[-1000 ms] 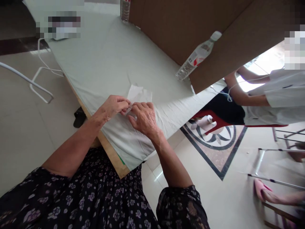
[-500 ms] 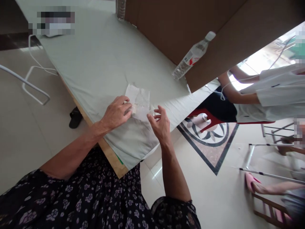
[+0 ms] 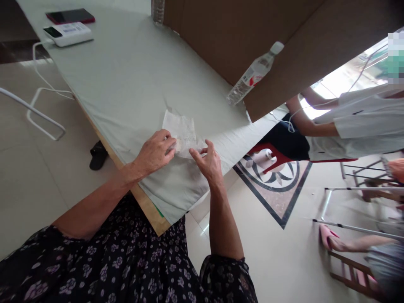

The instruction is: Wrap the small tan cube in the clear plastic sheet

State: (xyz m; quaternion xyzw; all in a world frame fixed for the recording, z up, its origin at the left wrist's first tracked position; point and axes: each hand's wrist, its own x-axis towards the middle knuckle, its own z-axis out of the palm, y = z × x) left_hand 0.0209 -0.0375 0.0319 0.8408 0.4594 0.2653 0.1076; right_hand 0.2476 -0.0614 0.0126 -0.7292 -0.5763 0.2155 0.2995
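Observation:
A thin white sheet, like tissue paper (image 3: 180, 123), lies near the table corner, creased, its lower right part slightly raised. My left hand (image 3: 154, 148) rests at its lower left edge with curled fingers, closed on that edge. Something small and pale beige shows beside the fingertips, too little to name. My right hand (image 3: 207, 163) is at the lower right of the sheet. Its thumb touches the paper and its index finger curls behind a raised flap, with the flap between them. The remaining fingers are bent.
A clear plastic bottle (image 3: 252, 75) leans beside a large cardboard box (image 3: 214, 38). At the far left are a phone (image 3: 71, 16) and a white device (image 3: 71, 34) with a cable. Another person's arm (image 3: 304, 120) is beyond the box. The table's wooden edge (image 3: 151, 214) is close to me.
My right hand has shifted a little left, towards my left hand, and the paper's right side has folded or bunched up slightly. The whole view has shifted slightly.

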